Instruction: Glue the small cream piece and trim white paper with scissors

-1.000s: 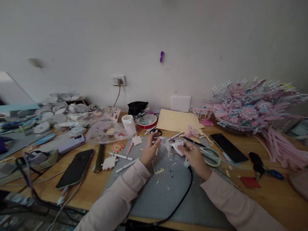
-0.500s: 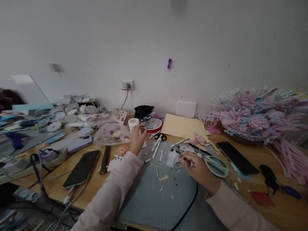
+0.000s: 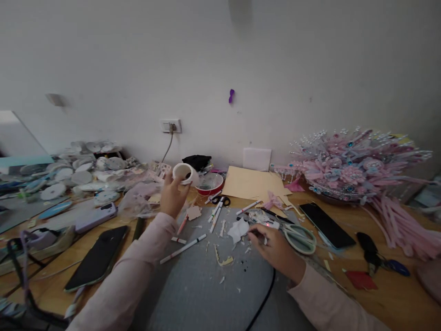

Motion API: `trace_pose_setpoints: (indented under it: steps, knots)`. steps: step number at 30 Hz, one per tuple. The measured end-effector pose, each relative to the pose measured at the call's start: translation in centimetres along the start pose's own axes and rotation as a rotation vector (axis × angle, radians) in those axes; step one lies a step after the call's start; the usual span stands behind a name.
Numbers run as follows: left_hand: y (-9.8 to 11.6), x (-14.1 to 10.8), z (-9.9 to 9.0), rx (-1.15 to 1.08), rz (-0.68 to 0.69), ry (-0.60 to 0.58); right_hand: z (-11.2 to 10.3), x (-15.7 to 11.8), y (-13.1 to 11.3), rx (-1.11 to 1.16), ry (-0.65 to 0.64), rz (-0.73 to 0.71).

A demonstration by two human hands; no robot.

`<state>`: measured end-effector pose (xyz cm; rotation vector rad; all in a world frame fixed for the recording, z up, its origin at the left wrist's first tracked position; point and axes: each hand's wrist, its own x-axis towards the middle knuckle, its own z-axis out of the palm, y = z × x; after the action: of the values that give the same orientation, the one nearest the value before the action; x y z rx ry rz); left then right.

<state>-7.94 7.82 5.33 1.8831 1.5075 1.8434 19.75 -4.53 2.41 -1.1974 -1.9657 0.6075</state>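
My left hand [image 3: 173, 196] is closed on a white roll [image 3: 186, 174], lifted and tilted so that its round opening faces me. Just right of the roll sits a red-rimmed round container [image 3: 210, 185]. My right hand [image 3: 270, 243] is above the grey mat [image 3: 206, 294], its fingers bent and pressed together; what they hold, if anything, is too small to make out. Beside those fingertips lies a white paper cutout [image 3: 238, 230]. Green-handled scissors [image 3: 301, 240] rest beyond the right hand. White markers [image 3: 184, 248] and paper scraps [image 3: 223, 258] are scattered on the mat.
Phones lie at the left [image 3: 98, 257] and right [image 3: 327, 225]. A pink beaded headpiece [image 3: 351, 170] stands back right, near keys [image 3: 370, 250]. A cream sheet [image 3: 253, 183] is by the wall. A black cable [image 3: 265, 303] crosses the mat. White discs [image 3: 82, 177] are heaped at the left.
My left hand has taken hold of the white roll and tilted it. The view has shifted to the right. My right hand stays near the white cutout.
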Motion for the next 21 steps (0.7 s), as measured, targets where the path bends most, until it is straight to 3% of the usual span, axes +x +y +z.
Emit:
trace_pose_setpoints:
  steps: [3,5,11,13,15,21]
  knots:
    - [2.6,-2.7,0.6,-0.021,0.073,0.105,0.4,0.0,0.0,0.114,0.031,0.058]
    - [4.4,-4.7,1.7,-0.159,0.0,0.136,0.7,0.1,0.0,0.234,0.05,0.108]
    - [8.1,-10.9,5.6,-0.667,-0.369,-0.188,1.2,0.4,0.2,0.629,0.088,0.229]
    - [8.7,-12.5,6.3,-0.738,-0.392,-0.32,1.1,0.6,0.2,0.653,0.138,0.268]
    - [8.9,-13.4,6.4,-0.817,-0.453,-0.37,1.0,0.7,0.3,0.624,0.208,0.293]
    - [8.1,-13.3,6.3,-0.905,-0.656,-0.327,1.3,0.9,1.3,0.587,0.272,0.365]
